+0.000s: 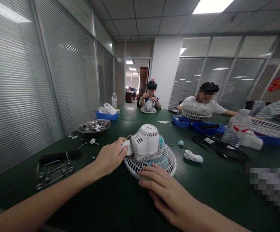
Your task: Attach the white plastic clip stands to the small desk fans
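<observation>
While a left hand (111, 157) curls its fingers around a white part (128, 147) beside the motor housing, a white fan (140, 154) sits face down on a dark green worktop (101, 206). Its rounded, slotted housing (147, 138) points up toward the ceiling, the long axis roughly vertical. Beneath, the round grille (170, 161) faces the worktop, pale blue blades showing through its ribs. At right, a right hand (164, 188) lies over the grille's near edge, fingers slightly spread.

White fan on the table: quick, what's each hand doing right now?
Left hand: closed on the small white part beside the motor housing.
Right hand: open, fingers over the near edge of the grille.
</observation>
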Available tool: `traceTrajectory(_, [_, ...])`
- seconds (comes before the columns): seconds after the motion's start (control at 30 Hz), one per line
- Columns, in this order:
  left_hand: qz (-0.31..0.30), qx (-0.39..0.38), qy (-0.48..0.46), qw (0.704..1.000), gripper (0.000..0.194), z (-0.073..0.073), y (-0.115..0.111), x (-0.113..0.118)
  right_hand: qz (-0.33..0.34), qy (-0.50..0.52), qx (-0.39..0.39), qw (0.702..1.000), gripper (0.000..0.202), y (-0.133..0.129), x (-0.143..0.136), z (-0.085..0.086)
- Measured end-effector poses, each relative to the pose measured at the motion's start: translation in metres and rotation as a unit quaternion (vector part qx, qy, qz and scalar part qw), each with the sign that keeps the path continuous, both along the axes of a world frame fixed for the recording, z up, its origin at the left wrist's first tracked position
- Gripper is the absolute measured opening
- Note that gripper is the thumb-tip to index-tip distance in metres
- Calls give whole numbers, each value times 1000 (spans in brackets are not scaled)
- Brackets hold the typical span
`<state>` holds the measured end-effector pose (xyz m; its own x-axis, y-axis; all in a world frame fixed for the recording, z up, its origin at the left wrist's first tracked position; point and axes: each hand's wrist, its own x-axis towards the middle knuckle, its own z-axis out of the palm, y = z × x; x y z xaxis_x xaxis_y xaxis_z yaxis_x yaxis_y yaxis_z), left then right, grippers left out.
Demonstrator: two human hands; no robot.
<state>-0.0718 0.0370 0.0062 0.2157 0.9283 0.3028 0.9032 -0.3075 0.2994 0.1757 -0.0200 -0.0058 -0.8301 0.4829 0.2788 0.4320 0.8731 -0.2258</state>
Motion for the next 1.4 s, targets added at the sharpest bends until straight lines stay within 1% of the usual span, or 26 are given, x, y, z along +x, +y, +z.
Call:
traceTrajectory(0.17, [-51, 13, 30, 998, 37, -1, 5, -4, -4, -5, 8, 1000, 50, 1, 1, 2])
traceTrajectory(0.23, [-88, 27, 38, 995, 36, -3, 7, -7, -7, 0, 10, 1000, 52, 2, 0, 3])
traceTrajectory(0.3, [-145, 24, 32, 989, 35, -4, 6, -9, -18, 8, 11, 1000, 52, 2, -1, 1])
traceTrajectory(0.37, [-201, -2, 10, 979, 37, -4, 2, -10, -35, 19, 19, 999, 50, 4, -2, -2])
traceTrajectory(0.4, [-220, -19, -6, 975, 38, -3, -1, -9, -44, 28, 27, 998, 48, 5, -2, -4])
traceTrajectory(0.57, [-272, -87, -84, 955, 43, 2, -16, 4, -67, 76, 59, 993, 44, 13, 1, -13])
traceTrajectory(0.63, [-300, -123, -110, 940, 42, 1, -19, 7, -65, 88, 66, 992, 45, 14, 2, -15])
traceTrajectory(0.73, [-327, -197, -182, 906, 46, -7, -14, 7, -60, 87, 72, 992, 49, 11, 2, -14])
traceTrajectory(0.8, [-331, -239, -242, 880, 48, -15, -7, 4, -63, 75, 81, 992, 51, 9, 1, -13])
traceTrajectory(0.87, [-339, -265, -283, 857, 46, -21, 1, 1, -64, 68, 91, 991, 53, 8, 0, -12])
traceTrajectory(1.0, [-355, -325, -332, 811, 45, -25, 8, 0, -57, 60, 99, 992, 56, 8, 0, -12])
traceTrajectory(1.1, [-337, -387, -379, 770, 46, -27, 6, 3, -57, 53, 93, 993, 58, 9, 3, -12])
traceTrajectory(1.17, [-310, -425, -400, 751, 52, -29, 4, 6, -56, 46, 81, 994, 59, 10, 4, -12])
traceTrajectory(1.27, [-251, -449, -429, 742, 63, -34, 1, 10, -61, 31, 65, 996, 63, 10, 2, -12])
traceTrajectory(1.33, [-227, -443, -434, 751, 67, -38, 1, 12, -65, 24, 57, 996, 66, 9, -1, -11])
traceTrajectory(1.4, [-221, -429, -420, 768, 73, -41, 0, 13, -64, 18, 44, 997, 67, 8, -2, -9])
